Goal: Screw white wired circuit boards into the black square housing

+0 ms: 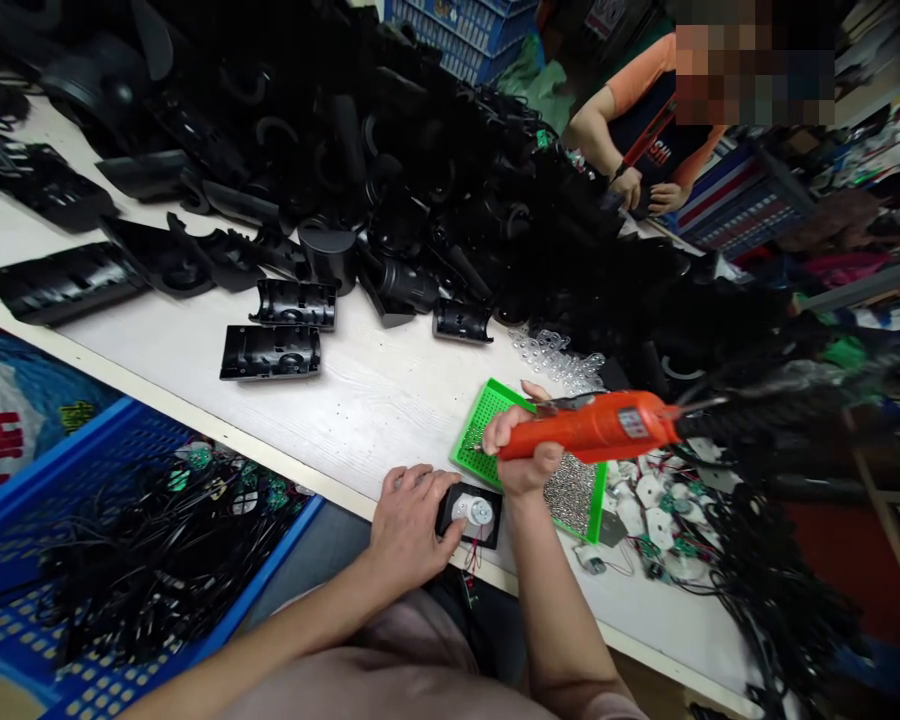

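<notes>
My left hand (407, 528) rests on the table's front edge, its fingers closed on a small black housing (471, 514) with a round silver motor in it. My right hand (521, 450) is wrapped round an orange electric screwdriver (596, 426) held level, its tip pointing left over a green screw tray (487, 415). A heap of small silver screws (571, 492) lies in the tray just right of that hand. A black cord runs from the screwdriver's back end to the right.
A big pile of black plastic shells (390, 150) covers the back of the white table (375, 395). Single shells (271, 352) lie nearer. A blue crate of wires (120, 560) stands at the lower left. Small boards and wires (656, 510) lie right. Another person (645, 130) works opposite.
</notes>
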Available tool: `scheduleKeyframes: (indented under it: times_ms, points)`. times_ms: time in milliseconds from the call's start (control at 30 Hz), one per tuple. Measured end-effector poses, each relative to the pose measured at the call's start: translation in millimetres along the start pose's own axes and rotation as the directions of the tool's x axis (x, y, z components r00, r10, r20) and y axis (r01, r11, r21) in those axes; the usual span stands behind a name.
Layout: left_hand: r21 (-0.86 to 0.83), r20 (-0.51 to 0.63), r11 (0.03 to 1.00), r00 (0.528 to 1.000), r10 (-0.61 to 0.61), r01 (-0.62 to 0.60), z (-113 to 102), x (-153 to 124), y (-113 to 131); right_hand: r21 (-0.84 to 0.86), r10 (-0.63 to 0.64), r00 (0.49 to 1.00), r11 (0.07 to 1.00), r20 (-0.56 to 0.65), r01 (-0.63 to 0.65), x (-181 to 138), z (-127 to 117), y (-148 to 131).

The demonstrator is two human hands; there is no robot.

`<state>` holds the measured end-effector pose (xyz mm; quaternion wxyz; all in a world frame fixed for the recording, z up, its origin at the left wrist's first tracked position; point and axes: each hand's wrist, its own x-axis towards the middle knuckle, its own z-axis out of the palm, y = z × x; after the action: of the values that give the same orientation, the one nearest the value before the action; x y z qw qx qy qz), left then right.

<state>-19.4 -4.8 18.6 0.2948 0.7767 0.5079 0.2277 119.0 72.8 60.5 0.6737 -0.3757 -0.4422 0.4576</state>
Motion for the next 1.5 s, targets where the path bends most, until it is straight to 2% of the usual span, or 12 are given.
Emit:
scheduleKeyframes:
  times_ms: [167,467,567,700,767,833,967,1167,1300,1500]
  points:
    - [0.007,0.018,1.000,1.000,-0.015,0.015,0,-1,-1,-0.078,0.104,0.995,0.992,0.009,-0.103,2,-3,18]
    - [0.011,0.023,1.000,1.000,-0.016,0.015,2,0,-2,-0.110,0.106,0.992,0.989,0.065,-0.098,2,-3,30]
    - [0.015,0.017,1.000,1.000,-0.011,0.011,2,0,-1,-0.133,0.087,0.996,0.987,-0.007,-0.087,5,2,10]
    - [0.021,0.002,1.000,1.000,0.012,-0.012,1,0,-1,-0.027,-0.080,0.992,0.997,-0.094,0.078,-4,2,-47]
    - [0.034,-0.006,0.999,1.000,0.009,-0.009,2,1,-2,0.004,-0.083,0.994,0.997,-0.078,0.083,-19,-2,-70]
    - [0.048,-0.013,0.999,1.000,0.011,-0.010,3,1,-3,-0.003,-0.043,0.997,0.999,-0.067,0.043,-37,-8,-79]
    - [0.072,-0.026,0.997,0.999,0.035,-0.033,4,1,-3,-0.088,-0.047,0.991,0.995,-0.125,0.037,-67,-16,-62]
    - [0.114,-0.021,0.993,0.999,0.038,-0.035,2,3,0,-0.128,-0.038,0.981,0.992,-0.189,0.014,-72,-23,-37]
    - [0.123,-0.028,0.991,0.999,0.046,-0.042,2,2,0,-0.122,-0.002,0.988,0.992,-0.154,-0.018,-72,-22,-36]
    - [0.111,-0.020,0.993,0.999,0.040,-0.038,4,1,-2,-0.121,-0.022,0.998,0.993,-0.057,0.015,-77,-20,-31]
